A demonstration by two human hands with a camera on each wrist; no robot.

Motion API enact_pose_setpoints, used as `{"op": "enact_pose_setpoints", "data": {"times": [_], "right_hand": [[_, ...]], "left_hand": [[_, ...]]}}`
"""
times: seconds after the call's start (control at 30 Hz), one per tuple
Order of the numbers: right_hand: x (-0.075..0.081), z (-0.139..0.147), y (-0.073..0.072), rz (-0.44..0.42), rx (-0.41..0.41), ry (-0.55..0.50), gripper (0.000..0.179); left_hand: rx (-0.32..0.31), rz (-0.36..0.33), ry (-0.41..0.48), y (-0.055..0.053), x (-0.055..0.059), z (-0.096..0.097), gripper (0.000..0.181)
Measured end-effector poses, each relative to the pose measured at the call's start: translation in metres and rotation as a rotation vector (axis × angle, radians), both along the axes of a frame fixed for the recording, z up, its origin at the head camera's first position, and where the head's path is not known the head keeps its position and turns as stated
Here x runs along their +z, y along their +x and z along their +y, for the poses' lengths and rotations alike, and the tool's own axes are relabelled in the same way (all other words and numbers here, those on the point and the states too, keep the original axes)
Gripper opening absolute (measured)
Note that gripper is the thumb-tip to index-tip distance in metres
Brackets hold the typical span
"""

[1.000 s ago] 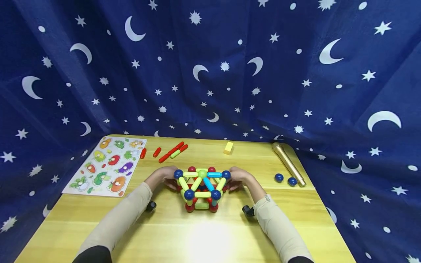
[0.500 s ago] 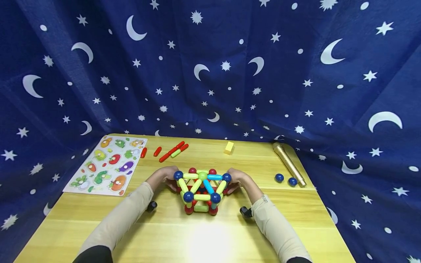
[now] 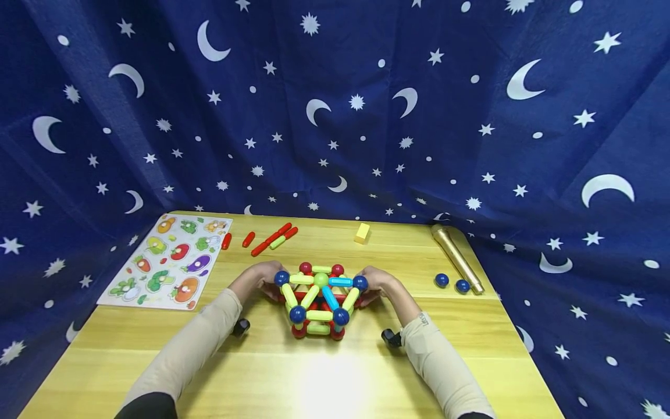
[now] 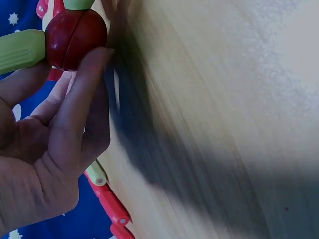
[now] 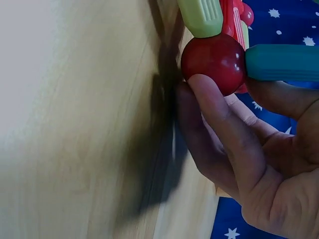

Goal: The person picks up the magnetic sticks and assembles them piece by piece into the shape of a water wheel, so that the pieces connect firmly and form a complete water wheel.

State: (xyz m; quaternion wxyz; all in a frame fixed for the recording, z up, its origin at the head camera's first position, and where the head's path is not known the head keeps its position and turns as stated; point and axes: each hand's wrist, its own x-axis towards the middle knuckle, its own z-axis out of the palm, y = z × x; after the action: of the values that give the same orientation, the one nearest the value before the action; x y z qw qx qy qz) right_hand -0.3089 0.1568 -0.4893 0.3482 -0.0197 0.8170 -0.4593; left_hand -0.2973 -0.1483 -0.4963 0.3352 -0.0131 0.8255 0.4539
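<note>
A framework of magnetic rods and balls (image 3: 319, 315) stands mid-table, with green, blue and red rods and blue, red and green balls. My left hand (image 3: 265, 278) is at its left side. In the left wrist view the fingers (image 4: 75, 117) and thumb pinch a lower red ball (image 4: 77, 40) beside a green rod (image 4: 22, 50). At the opposite side my right hand (image 3: 378, 283) pinches another red ball (image 5: 214, 63), where a teal rod (image 5: 284, 62) and a green rod (image 5: 202, 17) meet. In the head view the framework partly hides both hands' fingertips.
A vegetable picture board (image 3: 173, 262) lies at the back left, beside loose red rods (image 3: 271, 239) and a green one (image 3: 278, 242). A yellow block (image 3: 362, 233) sits at the back. At the right are two blue balls (image 3: 442, 280) and a gold microphone-like stick (image 3: 458, 259).
The framework's front has shifted slightly toward me, with both hands still gripping its sides. The loose pieces on the table stay put; the head view shifts a little.
</note>
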Motion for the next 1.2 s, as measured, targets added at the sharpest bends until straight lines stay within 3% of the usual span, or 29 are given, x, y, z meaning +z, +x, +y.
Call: {"op": "enact_pose_setpoints", "data": {"times": [0.27,0.4,0.6,0.9,1.2], "right_hand": [[0.001,0.001,0.0,-0.006,-0.005,-0.014,0.007],[0.003,0.001,-0.001,0.004,-0.015,0.0,0.014],[0.005,0.001,-0.001,0.055,-0.065,0.022,0.026],[0.012,-0.001,0.002,0.104,-0.093,0.018,0.028],[0.019,0.004,0.009,0.311,-0.048,0.016,0.03]], "left_hand": [[0.004,-0.005,0.036,0.003,0.002,-0.001,0.013],[0.009,-0.009,0.038,0.004,0.004,-0.002,0.008],[0.04,-0.003,0.038,0.003,0.008,-0.003,0.036],[0.09,-0.009,0.052,0.006,0.013,-0.005,0.037],[0.095,0.068,0.126,0.014,0.021,-0.006,0.05]]}}
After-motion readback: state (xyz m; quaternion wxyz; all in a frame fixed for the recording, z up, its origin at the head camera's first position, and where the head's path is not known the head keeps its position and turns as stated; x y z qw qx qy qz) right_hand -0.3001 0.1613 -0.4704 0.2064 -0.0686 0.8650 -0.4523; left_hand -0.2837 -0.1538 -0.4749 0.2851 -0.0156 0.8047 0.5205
